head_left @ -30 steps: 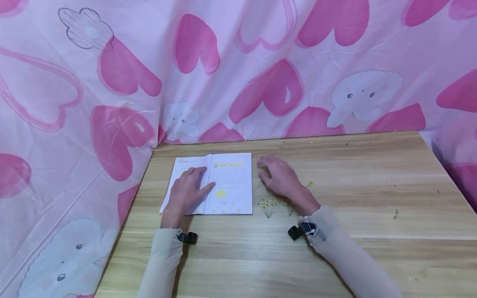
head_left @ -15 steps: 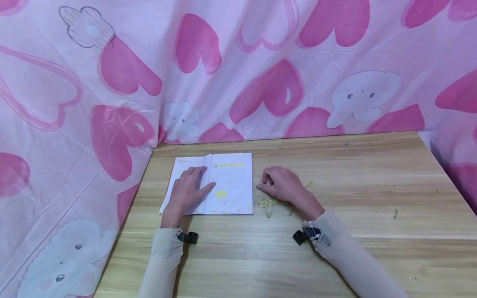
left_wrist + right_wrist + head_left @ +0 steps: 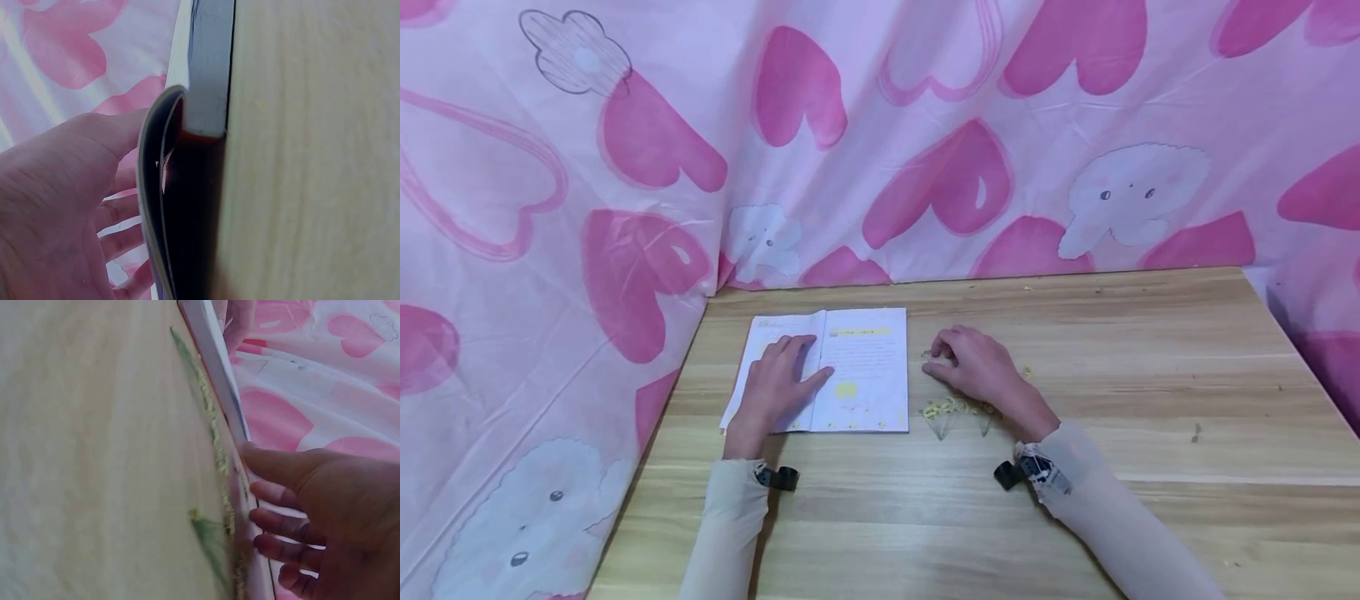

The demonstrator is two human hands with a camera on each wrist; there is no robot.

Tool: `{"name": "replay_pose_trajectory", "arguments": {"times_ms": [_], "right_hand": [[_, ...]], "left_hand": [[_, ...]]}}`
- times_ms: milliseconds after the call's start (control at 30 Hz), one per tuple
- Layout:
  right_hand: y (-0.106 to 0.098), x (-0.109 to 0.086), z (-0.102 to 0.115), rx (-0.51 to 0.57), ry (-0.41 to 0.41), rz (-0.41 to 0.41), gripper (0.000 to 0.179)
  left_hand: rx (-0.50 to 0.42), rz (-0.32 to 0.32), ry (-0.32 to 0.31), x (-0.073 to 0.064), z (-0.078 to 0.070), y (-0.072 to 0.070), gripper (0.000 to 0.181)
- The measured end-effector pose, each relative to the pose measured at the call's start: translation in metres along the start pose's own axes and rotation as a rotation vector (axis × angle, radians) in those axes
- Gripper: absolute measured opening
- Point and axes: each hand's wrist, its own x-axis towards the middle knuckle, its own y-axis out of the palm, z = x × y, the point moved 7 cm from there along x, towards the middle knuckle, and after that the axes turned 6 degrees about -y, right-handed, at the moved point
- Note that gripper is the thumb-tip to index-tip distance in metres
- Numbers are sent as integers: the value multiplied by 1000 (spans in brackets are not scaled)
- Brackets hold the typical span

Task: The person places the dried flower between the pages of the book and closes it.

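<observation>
The left hand (image 3: pixel 772 387) rests on the left page of an open book (image 3: pixel 868 354), its fingers spread and gripping nothing. Just right of the book, the right hand (image 3: pixel 981 367) has bent fingers; whether they pinch a sprig cannot be told. Small yellow flowers (image 3: pixel 940 409) on thin stems lie on the table (image 3: pixel 880 517), just nearer the person than that hand.

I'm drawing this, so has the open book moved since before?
No. Judged by the back edge of the table, the open book is where it was.
</observation>
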Motion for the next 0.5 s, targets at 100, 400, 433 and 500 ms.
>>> {"name": "replay_pose_trajectory", "arguments": {"times_ms": [100,400,433,500], "right_hand": [[-2,-3,2,-9,33,26,28],[-9,-8,-3,-57,119,21,8],[-10,-8,-3,-65,122,19,8],[-10,-8,-2,-91,117,22,11]], "left_hand": [[-2,8,-10,-1,1,0,74],[-15,13,-11,-1,2,1,74],[-15,11,-9,-1,2,1,74],[-15,9,-10,-1,1,1,74]]}}
